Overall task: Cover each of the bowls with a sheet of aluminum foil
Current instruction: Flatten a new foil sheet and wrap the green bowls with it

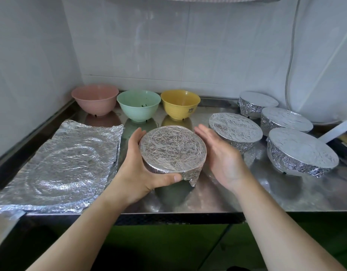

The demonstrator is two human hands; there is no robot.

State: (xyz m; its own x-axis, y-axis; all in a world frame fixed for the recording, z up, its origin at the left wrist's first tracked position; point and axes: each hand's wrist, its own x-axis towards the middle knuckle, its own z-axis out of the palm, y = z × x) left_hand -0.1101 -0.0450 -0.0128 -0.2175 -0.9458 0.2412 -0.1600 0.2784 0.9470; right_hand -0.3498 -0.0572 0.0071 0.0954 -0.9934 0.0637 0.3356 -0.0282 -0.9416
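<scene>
Left hand (141, 163) grips the foil-covered bowl (172, 149); right hand (221, 155) spread flat, apparently just beside it

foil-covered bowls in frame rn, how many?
5. One gripped by the left hand at front centre; four on the right: nearest centre, back, middle, front right. None seems hidden.

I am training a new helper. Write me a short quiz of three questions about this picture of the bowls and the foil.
1. How many bowls have no foil yet?
2. True or false: the right hand grips the foil-covered bowl.
3. Where do the flat foil sheets lie: A) left of the hands, B) behind the yellow bowl?

Key
1. Three: pink bowl, green bowl and the yellow one.
2. False; the left hand grips it, the right is open beside it.
3. A
</scene>
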